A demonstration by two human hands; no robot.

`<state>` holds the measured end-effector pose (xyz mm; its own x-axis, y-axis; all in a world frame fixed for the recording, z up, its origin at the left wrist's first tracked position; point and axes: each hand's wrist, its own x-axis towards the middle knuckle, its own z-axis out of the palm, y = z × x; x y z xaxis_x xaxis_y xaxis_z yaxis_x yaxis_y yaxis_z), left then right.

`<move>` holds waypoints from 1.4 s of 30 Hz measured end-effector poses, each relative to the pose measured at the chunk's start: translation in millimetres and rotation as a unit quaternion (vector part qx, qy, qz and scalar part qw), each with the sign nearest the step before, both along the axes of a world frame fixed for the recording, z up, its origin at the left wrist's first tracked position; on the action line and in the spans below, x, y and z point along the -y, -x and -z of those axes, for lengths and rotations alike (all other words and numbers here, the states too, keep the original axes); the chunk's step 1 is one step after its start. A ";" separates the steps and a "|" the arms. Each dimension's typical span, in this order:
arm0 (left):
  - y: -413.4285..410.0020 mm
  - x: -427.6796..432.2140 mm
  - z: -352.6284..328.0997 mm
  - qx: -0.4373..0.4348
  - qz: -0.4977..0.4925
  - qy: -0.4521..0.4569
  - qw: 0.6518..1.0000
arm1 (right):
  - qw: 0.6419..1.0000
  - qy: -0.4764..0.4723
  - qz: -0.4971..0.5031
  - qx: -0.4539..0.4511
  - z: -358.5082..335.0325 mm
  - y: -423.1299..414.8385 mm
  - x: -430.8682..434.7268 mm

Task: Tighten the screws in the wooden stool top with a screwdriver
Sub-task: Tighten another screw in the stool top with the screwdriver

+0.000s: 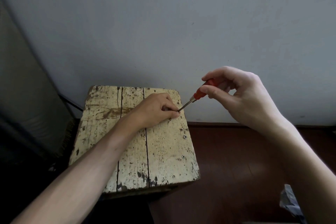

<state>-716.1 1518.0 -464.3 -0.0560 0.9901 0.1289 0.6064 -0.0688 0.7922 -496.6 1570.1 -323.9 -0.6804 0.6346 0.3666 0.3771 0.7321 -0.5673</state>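
On stool top (131, 151): two screws (185, 136), one screwdriver (196, 96).

Worn cream wooden stool top (163, 151), orange-handled screwdriver (198, 94) tilted, tip at right edge

A plain pale wall (163, 23) fills the upper part of the room, with a dark wooden baseboard (227, 124) along its foot. Below it lies a dark reddish-brown floor (236, 169). A large dark grey padded object (23, 87) leans at the left, and something crumpled and greyish (289, 203) lies at the lower right.
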 end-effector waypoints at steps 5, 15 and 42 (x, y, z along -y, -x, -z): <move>0.5 0.4 -0.4 -0.001 -0.005 0.005 1.000 | 0.999 0.031 -0.017 0.001 3.8 0.0 0.1; 56.2 9.8 -4.1 -0.135 -0.394 -0.050 0.908 | 0.996 0.054 -0.061 0.041 0.4 -5.2 -5.8; 47.7 11.4 1.2 -0.242 -0.314 0.074 0.915 | 0.927 -0.200 -0.103 0.300 -31.9 10.0 -11.5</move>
<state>-763.8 1506.6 -465.6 -0.5921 0.7904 0.1572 0.7720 0.5003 0.3921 -506.6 1581.5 -292.0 -0.9295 0.3639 0.0606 0.3662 0.9300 0.0327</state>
